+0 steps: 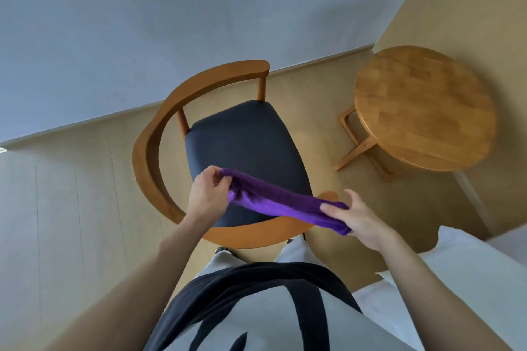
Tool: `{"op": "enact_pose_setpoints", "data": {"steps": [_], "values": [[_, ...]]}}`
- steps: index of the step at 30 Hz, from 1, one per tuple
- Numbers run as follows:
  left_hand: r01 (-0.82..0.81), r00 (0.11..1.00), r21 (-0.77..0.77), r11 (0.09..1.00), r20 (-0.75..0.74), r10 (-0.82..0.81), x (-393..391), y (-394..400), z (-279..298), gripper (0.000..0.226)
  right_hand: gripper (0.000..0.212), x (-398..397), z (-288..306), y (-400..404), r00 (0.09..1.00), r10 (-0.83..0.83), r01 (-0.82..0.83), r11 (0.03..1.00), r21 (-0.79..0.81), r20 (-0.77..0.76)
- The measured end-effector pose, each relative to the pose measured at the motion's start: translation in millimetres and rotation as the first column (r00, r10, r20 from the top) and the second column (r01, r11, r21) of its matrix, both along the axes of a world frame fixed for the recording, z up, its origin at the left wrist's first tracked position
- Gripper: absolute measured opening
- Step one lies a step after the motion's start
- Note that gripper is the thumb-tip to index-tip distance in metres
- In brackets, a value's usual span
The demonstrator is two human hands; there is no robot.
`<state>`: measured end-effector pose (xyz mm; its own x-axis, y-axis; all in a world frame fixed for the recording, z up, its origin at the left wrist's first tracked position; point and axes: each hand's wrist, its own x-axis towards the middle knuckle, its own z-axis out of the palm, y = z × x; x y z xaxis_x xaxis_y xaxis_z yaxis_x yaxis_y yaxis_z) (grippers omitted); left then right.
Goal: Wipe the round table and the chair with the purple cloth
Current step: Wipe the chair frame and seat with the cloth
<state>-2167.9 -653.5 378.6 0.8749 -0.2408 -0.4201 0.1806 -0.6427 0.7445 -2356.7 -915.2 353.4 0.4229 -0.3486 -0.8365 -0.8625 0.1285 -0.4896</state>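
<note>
**Stretching the cloth over the chair**

Holding one end each, the left hand (206, 192) and right hand (360, 223) are curled round the purple cloth (281, 204). The cloth is pulled long above the chair (242, 139), over its dark seat. The round table (422, 107) is seen right of the chair, well apart.

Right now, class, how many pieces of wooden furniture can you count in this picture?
2. The chair stands just in front of the person, under the purple cloth; the round table stands apart, to its right. Others may lie outside the view.
</note>
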Motion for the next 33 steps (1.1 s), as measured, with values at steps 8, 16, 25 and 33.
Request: {"op": "enact_pose_setpoints", "data": {"steps": [8, 16, 25, 33], "values": [[-0.066, 0.997, 0.186, 0.980, -0.032, 0.073, -11, -1, 0, 0.020, 0.052, -5, 5, -34, 0.871, 0.479, -0.486, 0.802, -0.348, -0.110], [-0.217, 0.971, -0.201, 0.955, -0.144, 0.191, 15, -48, 44, 0.024, 0.009, 30, 53, -93, 0.866, 0.440, -0.217, 0.758, -0.615, 0.238], [-0.110, 0.983, -0.061, 0.992, -0.156, 0.100, -4, -90, 50, 0.023, 0.021, 20, 78, -108, 0.889, 0.296, -0.126, 0.891, -0.436, 0.349], [-0.056, 0.958, -0.350, 0.935, -0.281, -0.048, -50, -150, 108, 0.014, 0.022, 29, 98, -80, 0.887, -0.173, 0.188, 0.982, 0.006, 0.429]]}}
